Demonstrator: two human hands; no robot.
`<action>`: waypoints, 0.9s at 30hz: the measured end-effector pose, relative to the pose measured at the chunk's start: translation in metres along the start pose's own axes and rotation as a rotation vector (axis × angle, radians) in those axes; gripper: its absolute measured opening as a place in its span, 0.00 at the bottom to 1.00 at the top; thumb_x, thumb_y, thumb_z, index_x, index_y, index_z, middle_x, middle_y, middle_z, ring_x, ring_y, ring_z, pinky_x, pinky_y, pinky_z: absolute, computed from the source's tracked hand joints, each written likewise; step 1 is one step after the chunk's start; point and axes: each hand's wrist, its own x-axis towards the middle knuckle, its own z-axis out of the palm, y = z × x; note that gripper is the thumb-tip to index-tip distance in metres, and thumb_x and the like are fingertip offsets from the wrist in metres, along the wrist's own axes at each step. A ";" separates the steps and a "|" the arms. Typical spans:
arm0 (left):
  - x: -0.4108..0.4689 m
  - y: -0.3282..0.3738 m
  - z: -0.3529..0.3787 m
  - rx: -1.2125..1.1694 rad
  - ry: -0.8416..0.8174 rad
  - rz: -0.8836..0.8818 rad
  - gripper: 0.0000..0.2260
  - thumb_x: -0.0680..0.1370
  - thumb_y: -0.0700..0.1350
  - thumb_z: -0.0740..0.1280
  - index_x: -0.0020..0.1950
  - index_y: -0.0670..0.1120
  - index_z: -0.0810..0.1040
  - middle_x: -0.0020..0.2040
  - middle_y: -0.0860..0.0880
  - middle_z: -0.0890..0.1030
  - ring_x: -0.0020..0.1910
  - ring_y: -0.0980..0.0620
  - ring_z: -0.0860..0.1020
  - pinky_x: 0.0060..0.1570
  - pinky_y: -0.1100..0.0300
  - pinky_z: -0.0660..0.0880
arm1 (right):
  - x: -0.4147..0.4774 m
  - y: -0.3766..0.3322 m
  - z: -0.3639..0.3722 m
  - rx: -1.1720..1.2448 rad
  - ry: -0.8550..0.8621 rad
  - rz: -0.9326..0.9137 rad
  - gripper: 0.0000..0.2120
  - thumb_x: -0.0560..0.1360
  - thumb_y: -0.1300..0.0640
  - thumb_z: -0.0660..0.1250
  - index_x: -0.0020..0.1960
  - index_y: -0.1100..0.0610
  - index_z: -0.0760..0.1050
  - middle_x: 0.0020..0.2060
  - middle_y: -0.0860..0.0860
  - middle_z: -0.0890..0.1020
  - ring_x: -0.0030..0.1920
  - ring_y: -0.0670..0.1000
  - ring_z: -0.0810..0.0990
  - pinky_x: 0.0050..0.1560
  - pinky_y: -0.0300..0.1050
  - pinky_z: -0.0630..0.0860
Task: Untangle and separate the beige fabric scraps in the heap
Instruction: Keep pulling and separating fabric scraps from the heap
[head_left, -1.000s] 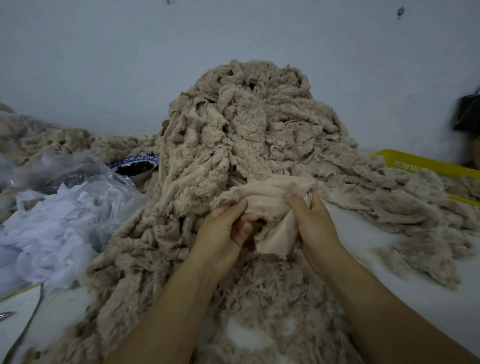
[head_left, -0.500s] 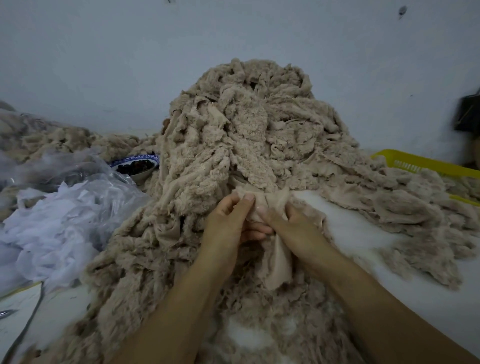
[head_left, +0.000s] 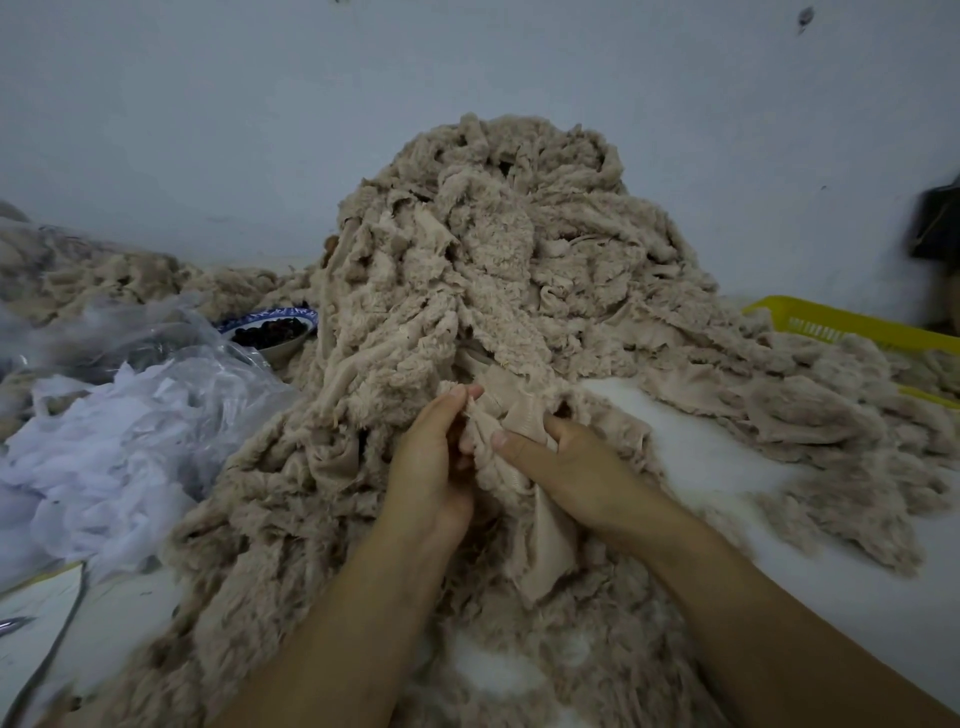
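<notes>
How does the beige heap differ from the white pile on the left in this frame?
The beige heap rises tall against the wall; the white pile lies low. The beige heap is bare, while the white pile sits partly under clear plastic. The left hand and right hand pinch a scrap at the beige heap; neither touches the white pile. Both are loose, rumpled fabric.

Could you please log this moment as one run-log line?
step: separating | left hand: pinches smooth beige fabric scrap | right hand: grips same scrap | tall beige fabric heap: behind hands
</notes>
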 end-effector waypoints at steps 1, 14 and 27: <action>0.001 -0.001 0.001 -0.027 0.013 -0.022 0.09 0.80 0.46 0.66 0.43 0.45 0.83 0.24 0.51 0.68 0.24 0.56 0.69 0.31 0.62 0.70 | 0.001 -0.001 0.000 -0.009 -0.009 0.004 0.05 0.80 0.53 0.67 0.50 0.44 0.81 0.46 0.41 0.86 0.49 0.42 0.85 0.47 0.32 0.78; 0.004 0.003 0.005 -0.105 0.034 -0.142 0.10 0.80 0.43 0.66 0.39 0.44 0.78 0.30 0.48 0.70 0.32 0.52 0.71 0.37 0.57 0.75 | 0.001 -0.001 -0.001 -0.095 -0.145 0.076 0.14 0.77 0.51 0.67 0.58 0.57 0.80 0.50 0.54 0.86 0.51 0.55 0.85 0.55 0.52 0.80; 0.019 0.011 -0.007 0.140 0.147 -0.084 0.16 0.84 0.37 0.55 0.37 0.44 0.70 0.31 0.47 0.69 0.29 0.53 0.67 0.27 0.65 0.66 | -0.013 -0.013 0.015 -0.166 -0.349 0.112 0.10 0.76 0.47 0.70 0.46 0.53 0.83 0.42 0.49 0.86 0.43 0.46 0.83 0.49 0.46 0.79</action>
